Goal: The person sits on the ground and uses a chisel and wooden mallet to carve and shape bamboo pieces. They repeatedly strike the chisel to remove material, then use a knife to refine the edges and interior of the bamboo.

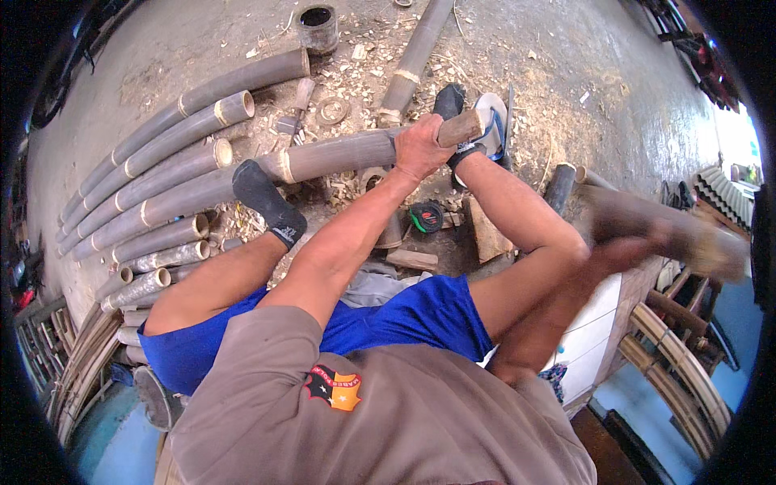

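Observation:
My left hand is wrapped round a short wooden piece at the right end of a long bamboo pole. Whether that piece sits inside the pole is hidden by my fingers. My left foot, in a dark sock, presses across the same pole. Out to the right, my right hand grips a thick bamboo length held off the ground; both are smeared by motion. A green and black tape measure lies between my legs, beside wood blocks.
Several bamboo poles lie side by side at the left. Wood chips cover the floor around a wooden-handled tool, a ring and a can. Another pole lies ahead; a sandal is by my right foot.

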Motion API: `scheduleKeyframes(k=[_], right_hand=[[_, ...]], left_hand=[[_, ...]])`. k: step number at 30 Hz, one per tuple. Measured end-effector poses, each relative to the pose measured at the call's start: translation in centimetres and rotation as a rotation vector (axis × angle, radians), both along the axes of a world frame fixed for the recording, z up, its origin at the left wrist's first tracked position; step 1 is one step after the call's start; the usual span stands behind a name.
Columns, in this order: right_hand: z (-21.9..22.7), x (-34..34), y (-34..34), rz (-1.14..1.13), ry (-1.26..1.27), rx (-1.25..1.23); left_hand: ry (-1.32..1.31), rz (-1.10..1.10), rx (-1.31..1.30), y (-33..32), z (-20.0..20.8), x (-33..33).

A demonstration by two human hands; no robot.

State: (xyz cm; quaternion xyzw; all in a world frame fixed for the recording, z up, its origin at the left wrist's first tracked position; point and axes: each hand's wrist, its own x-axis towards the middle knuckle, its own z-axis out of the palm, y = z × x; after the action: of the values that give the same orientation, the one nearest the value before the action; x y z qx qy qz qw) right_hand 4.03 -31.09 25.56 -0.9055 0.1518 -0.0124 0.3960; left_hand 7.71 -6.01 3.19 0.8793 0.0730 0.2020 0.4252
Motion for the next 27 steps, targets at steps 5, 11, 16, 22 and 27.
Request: scheduleKeyframes(k=[5, 11, 16, 22, 27], right_hand=[[-6.9, -1.6, -2.0, 0.314, -0.148, -0.809], [6.2, 0.9, -1.1, -0.035, -0.378, 0.689], [-2.3, -4.8, 6.3, 0.225, -0.103, -0.397], [5.8, 1.8, -6.8, 0.029, -0.246, 0.533], [-0.9, -2.4, 4.5, 0.048, -0.164, -0.427]], left_hand=[[0.055, 0.015, 0.004, 0.6, -0.4, 0.0], [0.011, 0.038, 0.001, -0.2, -0.2, -0.2], [0.011, 0.059, 0.03, 0.3, -0.6, -1.3], [0.052, 0.016, 0.041, 0.8, 0.5, -0.6], [0.061, 0.039, 0.054, 2.0, -0.3, 0.0]])
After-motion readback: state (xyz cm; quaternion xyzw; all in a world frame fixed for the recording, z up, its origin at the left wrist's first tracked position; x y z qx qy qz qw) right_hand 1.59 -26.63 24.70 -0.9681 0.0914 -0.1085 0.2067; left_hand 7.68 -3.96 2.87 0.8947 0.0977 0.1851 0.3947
